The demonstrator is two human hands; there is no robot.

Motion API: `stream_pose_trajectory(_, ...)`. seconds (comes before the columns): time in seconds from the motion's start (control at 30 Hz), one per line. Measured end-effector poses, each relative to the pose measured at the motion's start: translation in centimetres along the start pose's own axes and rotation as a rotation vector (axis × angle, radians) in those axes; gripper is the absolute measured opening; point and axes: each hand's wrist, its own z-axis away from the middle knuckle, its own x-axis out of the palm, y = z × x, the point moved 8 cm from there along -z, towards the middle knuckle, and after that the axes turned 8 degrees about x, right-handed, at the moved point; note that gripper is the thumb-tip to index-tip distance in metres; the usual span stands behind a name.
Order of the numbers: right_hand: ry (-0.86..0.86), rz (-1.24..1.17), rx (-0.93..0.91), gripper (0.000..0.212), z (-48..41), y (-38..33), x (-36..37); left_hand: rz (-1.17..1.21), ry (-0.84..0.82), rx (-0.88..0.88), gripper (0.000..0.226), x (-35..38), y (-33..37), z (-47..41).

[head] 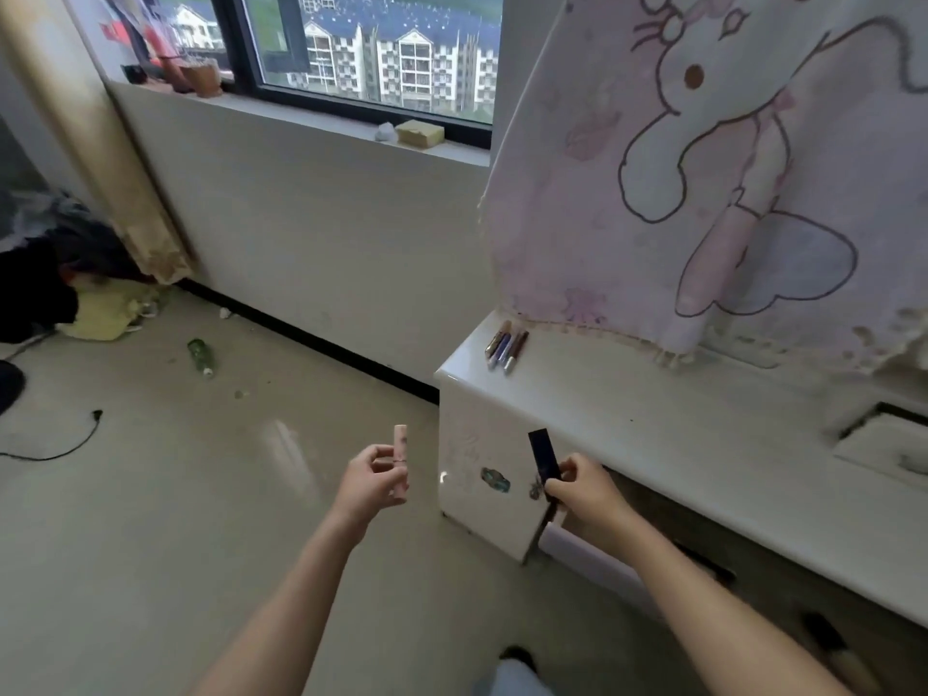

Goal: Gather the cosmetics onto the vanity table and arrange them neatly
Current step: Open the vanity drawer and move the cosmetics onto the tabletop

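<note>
No text, label, brand or number can be read here. The pink tube (400, 457) held in the left hand (374, 477) has a faint pattern, but it is too blurred to tell letters, and the dark tube (543, 457) pinched in the right hand (585, 487) shows only a plain face. The pencils (507, 346) on the tabletop (653, 419) are too small to read. The sticker (495, 480) on the cabinet side and the red paper (113, 31) on the far wall are both only blurred colour
</note>
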Motion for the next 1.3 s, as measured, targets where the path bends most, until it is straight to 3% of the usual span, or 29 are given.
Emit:
stream_pose_trajectory(0.3,0.039,-0.024,0.030,0.014,-10.9,-2.3,-2.9,-0.085,-0.142,-0.018,0.020,9.1,1.7,-10.2)
stream_pose_trajectory(0.8,0.170,-0.251,0.340,0.009,-21.7,0.9,-6.1,-0.748,-0.259,0.036,0.005,22.5,2.0,-24.5)
stream_pose_trajectory(0.93,0.216,-0.313,0.384,0.011,-22.4,1.1,-6.5,-0.825,-0.290,0.106,0.014,24.8,2.6,-27.6)
stream_pose_trajectory(1.1,0.265,-0.343,0.431,0.010,-22.7,1.3,-6.5,-1.013,-0.453,0.206,0.051,26.8,1.7,-30.2)
stream_pose_trajectory(1.3,0.269,-0.352,0.469,0.011,-23.6,1.1,-5.4,-1.078,-0.518,0.269,0.055,27.3,1.3,-31.0)
